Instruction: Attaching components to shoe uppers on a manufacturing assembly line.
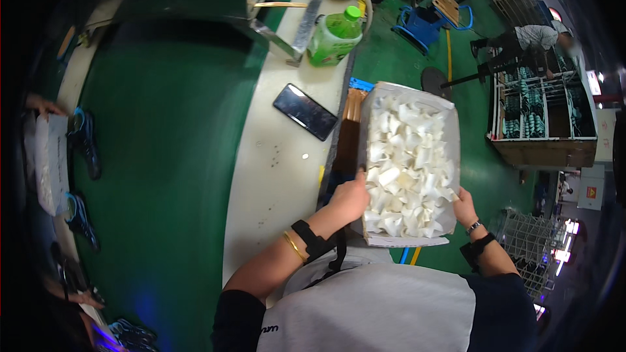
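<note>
A shallow grey-white box (pixel 405 242) is held in front of my body, its long side pointing away from me. Many small, curled white pieces (pixel 407 156) fill it in a loose heap; their exact kind is unclear. My left hand (pixel 352 197) is closed on the box's left side near the front, thumb up at the rim. On the opposite side my right hand (pixel 464 208) grips the wall, its fingers partly hidden behind the box. To the left of the box, a black phone (pixel 305 111) lies on the white bench edge (pixel 270 182).
A jug with a green cap (pixel 334 38) stands beyond the phone, beside a metal bracket (pixel 293 49). Left is a wide green surface (pixel 163 156), with dark shoes (pixel 83 143) and another person's hand (pixel 44 104) past it. A worker (pixel 535 38) bends over a rack (pixel 544 111) at right.
</note>
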Tool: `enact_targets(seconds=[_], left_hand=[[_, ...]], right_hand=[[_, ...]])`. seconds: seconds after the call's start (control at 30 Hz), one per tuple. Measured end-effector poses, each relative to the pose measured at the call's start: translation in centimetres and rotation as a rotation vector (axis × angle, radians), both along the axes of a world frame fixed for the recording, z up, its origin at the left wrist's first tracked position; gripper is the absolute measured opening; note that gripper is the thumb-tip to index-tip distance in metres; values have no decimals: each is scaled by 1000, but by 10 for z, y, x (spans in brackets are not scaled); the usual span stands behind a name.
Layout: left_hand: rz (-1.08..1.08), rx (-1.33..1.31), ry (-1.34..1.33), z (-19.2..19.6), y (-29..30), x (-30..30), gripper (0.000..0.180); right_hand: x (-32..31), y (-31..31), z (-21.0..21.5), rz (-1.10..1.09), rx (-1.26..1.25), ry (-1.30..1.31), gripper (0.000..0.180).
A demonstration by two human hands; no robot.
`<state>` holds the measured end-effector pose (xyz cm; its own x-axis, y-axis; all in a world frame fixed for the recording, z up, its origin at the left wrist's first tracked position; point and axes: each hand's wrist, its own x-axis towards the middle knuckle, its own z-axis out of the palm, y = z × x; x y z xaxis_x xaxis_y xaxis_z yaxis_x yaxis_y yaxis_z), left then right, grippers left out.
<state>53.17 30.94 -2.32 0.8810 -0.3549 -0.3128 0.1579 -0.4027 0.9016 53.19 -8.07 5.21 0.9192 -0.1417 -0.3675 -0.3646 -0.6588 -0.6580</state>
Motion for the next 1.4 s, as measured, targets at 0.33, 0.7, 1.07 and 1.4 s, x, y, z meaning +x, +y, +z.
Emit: enact_targets(seconds=[0.33, 0.7, 1.07, 1.4], left_hand=[[192, -62, 165, -14, -42, 40, 76], [273, -381, 254, 31, -3, -14, 61], [868, -20, 282, 31, 108, -278, 46], [1381, 335, 307, 53, 284, -444, 60]], right_hand=[[98, -4, -68, 77, 80, 115, 29], [134, -52, -127, 1, 30, 229, 44], [185, 151, -45, 663, -18, -534, 48], [72, 598, 17, 1673, 295, -432, 37]])
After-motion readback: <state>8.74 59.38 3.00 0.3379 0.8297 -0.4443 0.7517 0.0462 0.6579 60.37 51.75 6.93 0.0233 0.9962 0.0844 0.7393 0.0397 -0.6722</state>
